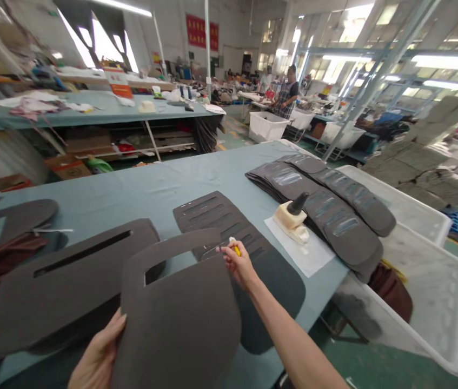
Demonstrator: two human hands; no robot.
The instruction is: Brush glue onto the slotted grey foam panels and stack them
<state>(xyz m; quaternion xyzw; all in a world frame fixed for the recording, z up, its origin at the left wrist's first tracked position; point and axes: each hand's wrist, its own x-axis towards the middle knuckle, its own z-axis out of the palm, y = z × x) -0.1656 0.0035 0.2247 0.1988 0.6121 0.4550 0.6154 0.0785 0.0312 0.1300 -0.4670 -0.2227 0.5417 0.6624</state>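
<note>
My left hand (pixel 101 346) grips the left edge of a dark grey panel (pixel 180 319) with rounded corners and one long slot near its top. The panel is raised and tilted toward me. My right hand (pixel 239 262) is closed around a small yellow-and-white tool (pixel 237 249), at the panel's upper right by the slot's end; its tip is too small to make out. Behind lies a panel with several slots (pixel 216 216), partly covered by the raised one. To the left rests another single-slot panel (pixel 70 292) on a stack.
Right of my hand, a cream block container with a black nozzle (pixel 291 213) sits on white paper (pixel 313 256). Stacked slotted panels (pixel 318 200) lie beyond it. White plastic bins (pixel 427 292) stand along the table's right edge. A co-worker (pixel 287 94) stands in the background.
</note>
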